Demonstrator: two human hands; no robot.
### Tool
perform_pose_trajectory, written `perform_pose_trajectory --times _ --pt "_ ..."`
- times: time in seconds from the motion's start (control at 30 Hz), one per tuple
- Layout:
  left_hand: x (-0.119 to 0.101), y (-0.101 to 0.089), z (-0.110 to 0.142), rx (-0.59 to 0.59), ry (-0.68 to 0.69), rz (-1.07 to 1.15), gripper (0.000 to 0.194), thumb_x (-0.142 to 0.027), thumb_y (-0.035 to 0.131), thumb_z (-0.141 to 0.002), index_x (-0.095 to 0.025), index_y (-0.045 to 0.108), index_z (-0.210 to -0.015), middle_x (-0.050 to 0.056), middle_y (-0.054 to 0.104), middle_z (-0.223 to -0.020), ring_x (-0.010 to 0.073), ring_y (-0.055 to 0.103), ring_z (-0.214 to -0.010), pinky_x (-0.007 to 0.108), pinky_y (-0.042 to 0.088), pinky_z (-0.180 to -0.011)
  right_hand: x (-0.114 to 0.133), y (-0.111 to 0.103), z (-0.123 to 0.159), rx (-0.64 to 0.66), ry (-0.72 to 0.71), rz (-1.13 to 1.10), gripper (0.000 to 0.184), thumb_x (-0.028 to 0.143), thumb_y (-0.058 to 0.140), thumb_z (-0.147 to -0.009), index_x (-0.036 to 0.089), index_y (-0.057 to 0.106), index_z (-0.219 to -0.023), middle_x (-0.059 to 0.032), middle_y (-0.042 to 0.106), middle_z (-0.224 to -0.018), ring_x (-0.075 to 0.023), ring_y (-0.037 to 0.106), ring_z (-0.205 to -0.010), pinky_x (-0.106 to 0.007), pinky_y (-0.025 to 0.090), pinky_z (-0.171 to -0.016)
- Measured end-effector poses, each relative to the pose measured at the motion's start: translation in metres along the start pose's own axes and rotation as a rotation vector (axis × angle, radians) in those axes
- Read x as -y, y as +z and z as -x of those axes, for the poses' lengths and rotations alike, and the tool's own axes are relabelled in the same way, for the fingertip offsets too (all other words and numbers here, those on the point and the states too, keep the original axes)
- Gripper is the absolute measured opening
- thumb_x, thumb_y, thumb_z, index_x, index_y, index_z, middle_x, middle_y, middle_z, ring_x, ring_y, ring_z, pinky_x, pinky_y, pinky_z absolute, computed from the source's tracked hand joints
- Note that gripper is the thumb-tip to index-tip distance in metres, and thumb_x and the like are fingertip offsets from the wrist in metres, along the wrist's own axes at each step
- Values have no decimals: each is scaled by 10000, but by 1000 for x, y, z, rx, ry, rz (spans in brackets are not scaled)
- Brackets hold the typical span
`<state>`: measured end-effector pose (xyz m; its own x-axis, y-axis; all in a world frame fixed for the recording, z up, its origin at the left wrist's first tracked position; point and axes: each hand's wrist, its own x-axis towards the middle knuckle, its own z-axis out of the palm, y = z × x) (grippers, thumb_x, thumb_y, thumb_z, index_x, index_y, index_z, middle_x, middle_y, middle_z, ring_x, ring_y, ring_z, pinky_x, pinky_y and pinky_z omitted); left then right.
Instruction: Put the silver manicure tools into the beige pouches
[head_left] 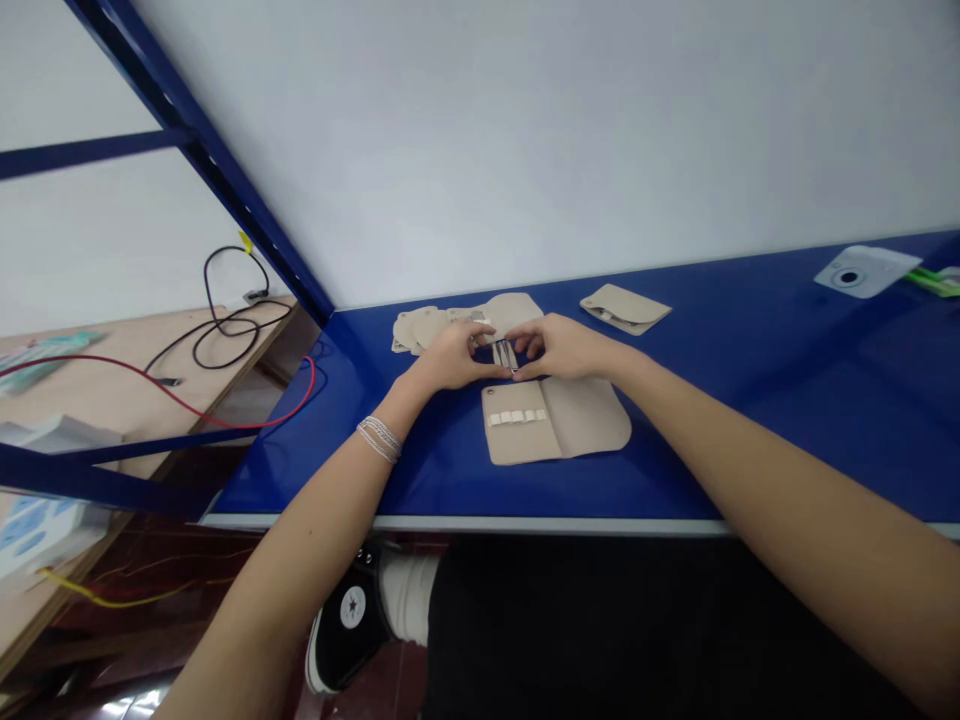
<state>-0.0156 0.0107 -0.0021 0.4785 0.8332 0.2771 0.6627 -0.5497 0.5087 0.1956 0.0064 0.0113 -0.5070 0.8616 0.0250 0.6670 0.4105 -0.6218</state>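
Note:
Behind an open beige case, a small group of slim metal tools (505, 354) lies between my two hands; their exact kind is too small to make out. My left hand (452, 357) has its fingers and thumb curled round the left side of the tools. From the right, my right hand (564, 348) pinches at them, its thumb near their lower end. Nearer to me, the open beige case (589, 418) rests flat on the blue table, with a row of white elastic loops (517, 417) across its left half and a small eyelet in the corner.
Several beige cases (426, 326) overlap behind my left hand. Another beige case (624, 306), slightly gaping, sits at the back right. A white instant camera (866, 272) stands far right beside green items. At left are a blue frame post (225, 150) and a red cable (187, 408).

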Motion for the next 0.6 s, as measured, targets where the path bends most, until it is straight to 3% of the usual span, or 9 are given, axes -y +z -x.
perform_pose_trajectory --times 0.2,0.4,0.6 --pt "-3 -2 -1 39 58 -22 525 -496 783 -642 -172 679 -1042 41 622 -830 149 517 -676 276 420 -633 -4 1 -1 -42 21 87 673 397 818 -609 184 631 -1220 -77 692 -984 -200 642 -835 -295 500 -761" --pt "-9 -8 -1 79 177 -123 392 -497 712 -722 -171 713 -939 40 594 -759 160 517 -692 285 403 -653 2 -1 1 2 -84 190 494 380 773 -680 213 685 -1136 -61 698 -961 -220 636 -847 -295 478 -753" --pt "-7 -8 -3 95 248 -204 337 -430 680 -757 -171 720 -969 57 610 -810 170 532 -721 296 418 -689 5 1 3 19 -135 256 428 354 707 -756 193 667 -1151 -114 642 -1107 -249 622 -906 -316 475 -766"
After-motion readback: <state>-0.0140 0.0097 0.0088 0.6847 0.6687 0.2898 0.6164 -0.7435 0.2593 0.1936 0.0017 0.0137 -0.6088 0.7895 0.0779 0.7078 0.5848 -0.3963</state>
